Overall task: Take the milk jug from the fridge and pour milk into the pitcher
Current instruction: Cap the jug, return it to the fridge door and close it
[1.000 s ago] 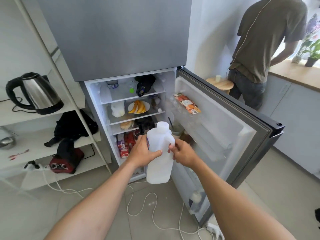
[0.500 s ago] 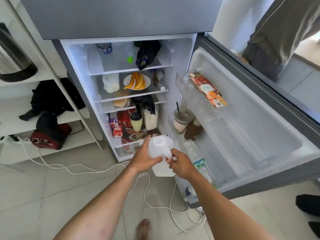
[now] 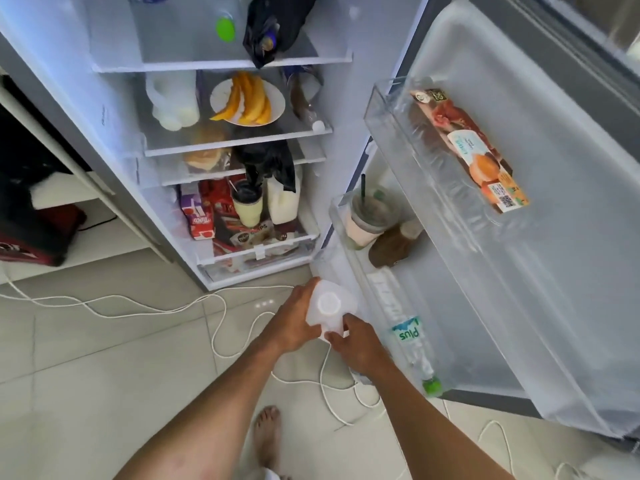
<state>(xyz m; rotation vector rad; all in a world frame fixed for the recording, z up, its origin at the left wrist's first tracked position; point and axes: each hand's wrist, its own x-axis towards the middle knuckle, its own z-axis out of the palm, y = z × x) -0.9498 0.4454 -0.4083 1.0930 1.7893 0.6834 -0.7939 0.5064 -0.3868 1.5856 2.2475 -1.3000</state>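
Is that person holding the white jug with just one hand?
No, the left hand and the right hand both grip the milk jug, one on each side.

milk jug [image 3: 330,308] | translucent white, white cap on | upright, seen from above | low beside fridge [image 3: 114,109] door

Open fridge [image 3: 114,126] fills upper frame, door [image 3: 554,271] swung right. Low centre, before it, jug [image 3: 330,308] between left hand [image 3: 294,323] and right hand [image 3: 360,348]. On middle shelf, plate [image 3: 277,100]. In lower door bin cup [image 3: 370,216] and bottle [image 3: 408,337], carton [image 3: 474,150] in upper bin. On floor, cable [image 3: 138,303].
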